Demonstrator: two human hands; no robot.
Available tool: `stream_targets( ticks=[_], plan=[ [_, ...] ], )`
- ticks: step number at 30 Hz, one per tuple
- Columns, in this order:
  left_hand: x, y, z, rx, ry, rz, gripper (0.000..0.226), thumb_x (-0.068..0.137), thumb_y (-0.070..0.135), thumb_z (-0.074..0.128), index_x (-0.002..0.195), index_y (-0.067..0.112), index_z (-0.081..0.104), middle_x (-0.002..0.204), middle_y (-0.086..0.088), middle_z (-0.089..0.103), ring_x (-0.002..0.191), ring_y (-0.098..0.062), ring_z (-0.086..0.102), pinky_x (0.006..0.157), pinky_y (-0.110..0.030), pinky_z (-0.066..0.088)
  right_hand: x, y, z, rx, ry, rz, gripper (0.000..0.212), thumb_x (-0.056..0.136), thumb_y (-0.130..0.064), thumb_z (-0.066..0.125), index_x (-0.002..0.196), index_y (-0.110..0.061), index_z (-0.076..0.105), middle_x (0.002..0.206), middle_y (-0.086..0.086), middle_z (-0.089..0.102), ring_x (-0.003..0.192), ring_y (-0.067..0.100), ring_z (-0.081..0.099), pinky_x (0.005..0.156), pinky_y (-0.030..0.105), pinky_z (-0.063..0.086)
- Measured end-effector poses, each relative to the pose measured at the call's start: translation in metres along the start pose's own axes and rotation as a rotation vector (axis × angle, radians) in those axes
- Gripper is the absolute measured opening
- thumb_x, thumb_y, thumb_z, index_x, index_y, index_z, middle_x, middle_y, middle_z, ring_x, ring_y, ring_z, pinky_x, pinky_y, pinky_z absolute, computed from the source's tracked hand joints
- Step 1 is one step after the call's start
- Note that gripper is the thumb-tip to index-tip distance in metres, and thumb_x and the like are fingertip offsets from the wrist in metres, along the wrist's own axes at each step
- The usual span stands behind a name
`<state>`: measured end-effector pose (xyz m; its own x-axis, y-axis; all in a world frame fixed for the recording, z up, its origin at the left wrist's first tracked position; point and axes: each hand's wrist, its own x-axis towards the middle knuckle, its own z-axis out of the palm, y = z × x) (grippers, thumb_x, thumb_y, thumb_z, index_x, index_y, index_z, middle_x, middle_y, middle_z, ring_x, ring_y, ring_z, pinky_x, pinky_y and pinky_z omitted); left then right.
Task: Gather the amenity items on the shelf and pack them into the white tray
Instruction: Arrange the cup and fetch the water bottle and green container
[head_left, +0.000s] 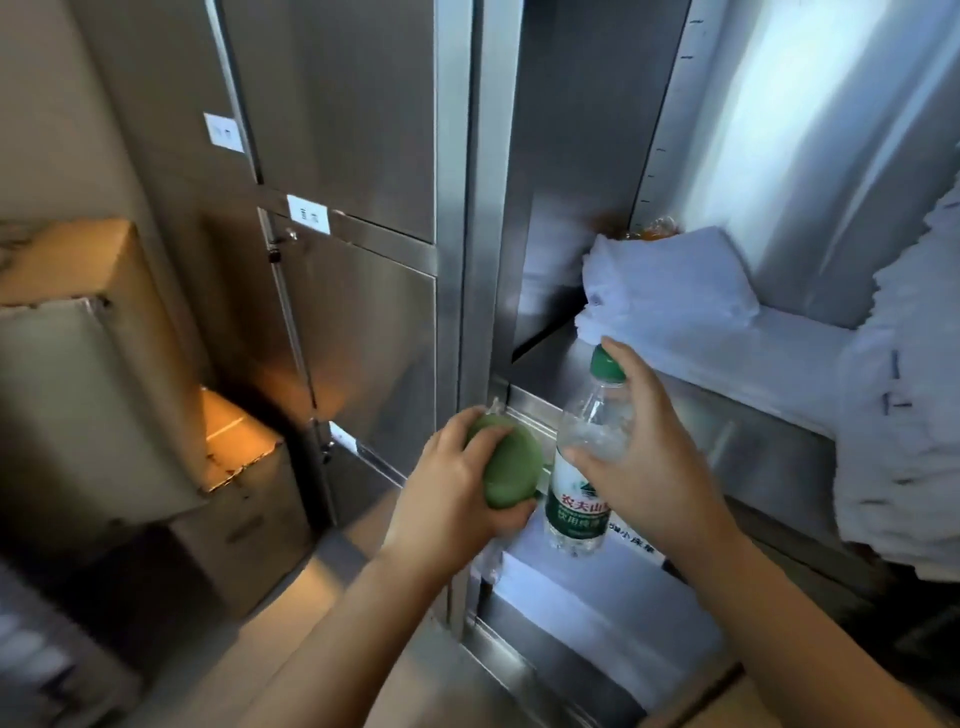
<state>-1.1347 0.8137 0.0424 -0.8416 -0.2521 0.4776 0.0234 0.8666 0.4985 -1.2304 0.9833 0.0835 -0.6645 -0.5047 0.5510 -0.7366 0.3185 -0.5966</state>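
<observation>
Currently, far left of frame: cardboard boxes (93, 364) stacked, then steel cabinet doors (363, 156) with small labels. Not task items.

Centre-low: left hand (452, 493) grips a green rounded item (511, 467), fingers over the top, thumb under. Looks smooth and matte, probably light. Cannot tell if it is soft or hard. A full wrap like this should hold it, though a smooth shell could slip.

Just right of it, touching or nearly so: water bottle (576, 499), clear plastic, green cap, green label, hanging upright in front of the steel shelf (753, 431) edge. Right hand (649, 457) grasps its upper body, 1 finger near the cap. Looks full, so fairly heavy; the thin wall will dent if squeezed. Best hold is the body above the label or the stiff neck.

Upper right: folded white towels (670, 291) on the shelf, soft, better taken with 2 hands. More white folded linen at the far right edge.

White tray not visible.
</observation>
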Motion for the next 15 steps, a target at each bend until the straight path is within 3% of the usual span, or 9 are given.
stream_targets(
  ticks=[4, 9, 12, 15],
  plan=[
    [-0.039, -0.025, -0.06, 0.087, 0.095, -0.067, 0.071, 0.06, 0.045, 0.077, 0.123, 0.018, 0.057, 0.133, -0.005, 0.047, 0.116, -0.027, 0.051, 0.093, -0.033, 0.045, 0.002, -0.054, 0.044, 0.054, -0.065, -0.098, 0.1, 0.067, -0.017, 0.082, 0.137, -0.055, 0.021, 0.122, -0.035, 0.041, 0.109, -0.022, 0.041, 0.084, -0.006, 0.027],
    [-0.098, -0.07, -0.137, 0.185, 0.211, -0.203, 0.073, 0.06, 0.049, 0.075, 0.125, 0.023, 0.055, 0.135, 0.0, 0.045, 0.116, -0.023, 0.05, 0.092, -0.032, 0.047, 0.004, -0.135, 0.113, 0.083, -0.158, -0.255, 0.099, 0.068, -0.017, 0.081, 0.139, -0.052, 0.021, 0.127, -0.044, 0.03, 0.118, -0.009, 0.043, 0.096, 0.011, 0.037],
    [-0.135, -0.099, -0.182, 0.231, 0.271, -0.294, 0.074, 0.059, 0.053, 0.073, 0.125, 0.025, 0.055, 0.136, 0.002, 0.044, 0.113, -0.023, 0.05, 0.09, -0.031, 0.047, 0.001, -0.183, 0.155, 0.13, -0.208, -0.316, 0.1, 0.068, -0.019, 0.082, 0.138, -0.054, 0.021, 0.127, -0.046, 0.029, 0.12, -0.015, 0.038, 0.085, -0.005, 0.029],
    [-0.187, -0.136, -0.239, 0.276, 0.34, -0.398, 0.076, 0.059, 0.059, 0.063, 0.126, 0.026, 0.054, 0.138, 0.003, 0.043, 0.118, -0.021, 0.047, 0.093, -0.029, 0.044, -0.008, -0.249, 0.213, 0.212, -0.287, -0.386, 0.101, 0.068, -0.017, 0.083, 0.139, -0.051, 0.021, 0.132, -0.044, 0.028, 0.119, -0.022, 0.032, 0.086, -0.005, 0.029]
  ],
)
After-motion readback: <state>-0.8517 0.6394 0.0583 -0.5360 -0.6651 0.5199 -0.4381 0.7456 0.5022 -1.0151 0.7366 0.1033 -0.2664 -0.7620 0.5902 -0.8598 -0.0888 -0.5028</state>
